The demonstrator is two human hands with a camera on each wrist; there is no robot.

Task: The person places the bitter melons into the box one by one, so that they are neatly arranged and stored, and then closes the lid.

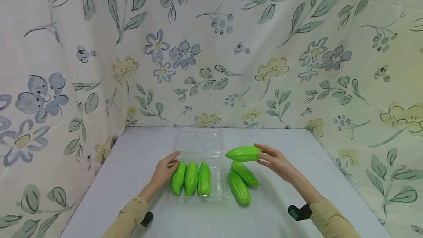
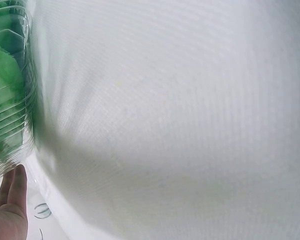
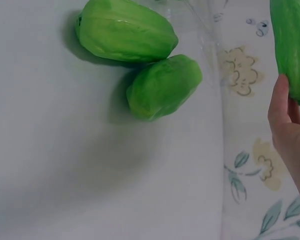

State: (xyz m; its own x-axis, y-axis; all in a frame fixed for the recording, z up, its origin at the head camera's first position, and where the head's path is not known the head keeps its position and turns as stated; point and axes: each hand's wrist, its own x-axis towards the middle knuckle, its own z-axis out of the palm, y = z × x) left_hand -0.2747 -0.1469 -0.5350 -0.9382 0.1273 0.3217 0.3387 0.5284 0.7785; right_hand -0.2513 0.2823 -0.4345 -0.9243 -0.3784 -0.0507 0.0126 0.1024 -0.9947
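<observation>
My right hand (image 1: 277,162) holds a green papaya (image 1: 243,154) by its blunt end, raised above the table with the pointed end to the left. In the right wrist view, fingers (image 3: 280,102) and thumb grip that fruit's lower end. A clear plastic container (image 1: 217,179) lies with its lid folded back. Three green papayas (image 1: 191,179) stand side by side in it, taking up its left and middle. My left hand (image 1: 163,170) rests at the container's far left corner; its straight fingers (image 2: 19,187) touch the side wall in the left wrist view.
Two more papayas, one nearer (image 1: 239,188) and one farther (image 1: 245,173), lie on the white table (image 1: 281,208) just right of the container. The transparent lid (image 1: 198,140) extends toward the back edge. A floral cloth (image 1: 211,54) hangs behind and along both sides.
</observation>
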